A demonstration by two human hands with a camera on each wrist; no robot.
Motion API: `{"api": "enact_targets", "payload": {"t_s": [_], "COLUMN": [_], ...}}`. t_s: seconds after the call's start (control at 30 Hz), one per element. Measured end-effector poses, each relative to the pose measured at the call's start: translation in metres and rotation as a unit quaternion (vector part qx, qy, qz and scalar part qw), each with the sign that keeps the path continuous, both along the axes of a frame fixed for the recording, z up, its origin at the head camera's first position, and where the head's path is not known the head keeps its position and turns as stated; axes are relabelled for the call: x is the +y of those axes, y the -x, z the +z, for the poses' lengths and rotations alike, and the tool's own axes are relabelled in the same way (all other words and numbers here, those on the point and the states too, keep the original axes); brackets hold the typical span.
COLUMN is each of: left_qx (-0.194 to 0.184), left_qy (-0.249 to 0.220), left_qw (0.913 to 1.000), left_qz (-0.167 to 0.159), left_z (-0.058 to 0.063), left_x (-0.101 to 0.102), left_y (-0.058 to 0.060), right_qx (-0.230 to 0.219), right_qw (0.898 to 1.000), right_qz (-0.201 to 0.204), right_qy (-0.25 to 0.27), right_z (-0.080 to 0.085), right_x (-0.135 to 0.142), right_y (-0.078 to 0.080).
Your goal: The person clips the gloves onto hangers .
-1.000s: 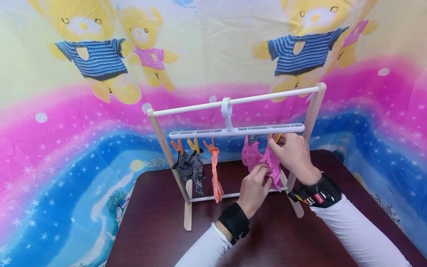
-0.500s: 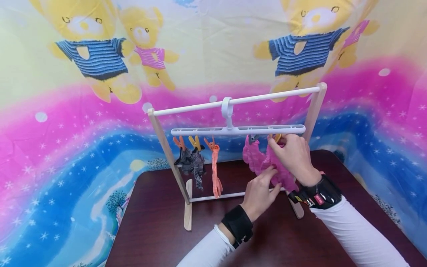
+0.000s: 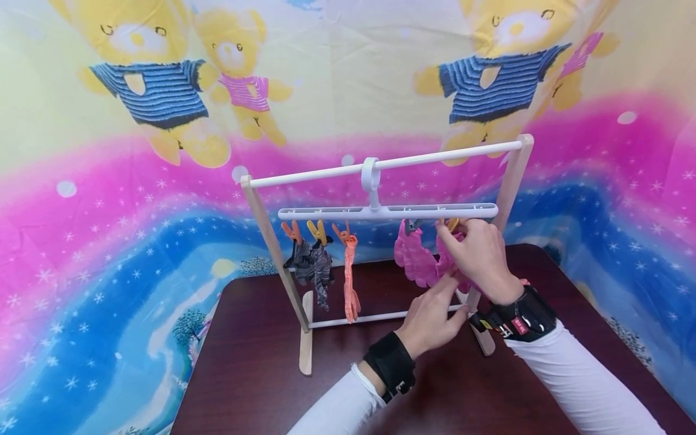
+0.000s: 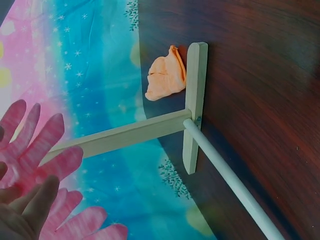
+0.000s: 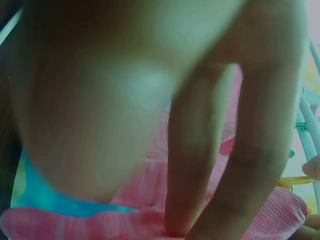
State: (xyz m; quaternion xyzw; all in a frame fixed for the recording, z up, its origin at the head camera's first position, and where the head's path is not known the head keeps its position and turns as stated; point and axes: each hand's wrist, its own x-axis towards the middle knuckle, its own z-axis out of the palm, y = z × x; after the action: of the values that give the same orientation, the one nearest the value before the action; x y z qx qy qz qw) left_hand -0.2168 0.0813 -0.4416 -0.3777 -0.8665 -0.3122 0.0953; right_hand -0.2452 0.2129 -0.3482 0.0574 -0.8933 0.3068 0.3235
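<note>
Two pink knitted gloves hang from the right half of a white clip hanger [image 3: 326, 214]. A grey clothespin [image 3: 413, 227] is at the top of the left pink glove [image 3: 415, 257]. My right hand [image 3: 483, 251] pinches a yellow clothespin [image 3: 454, 224] at the top of the right pink glove [image 3: 444, 257], which it partly covers. Below it, my left hand [image 3: 432, 317] touches that glove with straight fingers, its thumb apart. The fingers of both gloves spread downward in the left wrist view. In the right wrist view the left hand [image 5: 245, 150] overlaps the pink knit.
Grey gloves [image 3: 318, 266] and an orange glove [image 3: 351, 281] hang at the hanger's left from orange and yellow clothespins. A wooden rack [image 3: 266, 248] with white rods carries the hanger on a dark table [image 3: 228, 374]. An orange folded cloth [image 4: 166, 75] lies beside a rack foot.
My left hand has moved right and its fingers have straightened along the right pink glove. The right hand stays at the yellow clothespin. The pink gloves now hang more spread out.
</note>
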Motion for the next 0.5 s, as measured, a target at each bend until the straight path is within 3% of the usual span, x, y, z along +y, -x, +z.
{"api": "enact_targets", "payload": {"t_s": [0.27,0.5], "left_qx": [0.006,0.011], "left_qy": [0.026,0.039], "left_qw": [0.9995,0.9992], "left_qz": [-0.02,0.001], "left_z": [0.0042,0.0031], "left_x": [0.0028,0.0012], "left_y": [0.0035,0.0023], "right_qx": [-0.003,-0.002], "right_qw": [1.0,1.0], "right_qz": [-0.003,-0.004], "right_qy": [0.001,0.003], "right_z": [0.0006,0.0012], "right_x": [0.001,0.0016], "right_y": [-0.0014,-0.0018]}}
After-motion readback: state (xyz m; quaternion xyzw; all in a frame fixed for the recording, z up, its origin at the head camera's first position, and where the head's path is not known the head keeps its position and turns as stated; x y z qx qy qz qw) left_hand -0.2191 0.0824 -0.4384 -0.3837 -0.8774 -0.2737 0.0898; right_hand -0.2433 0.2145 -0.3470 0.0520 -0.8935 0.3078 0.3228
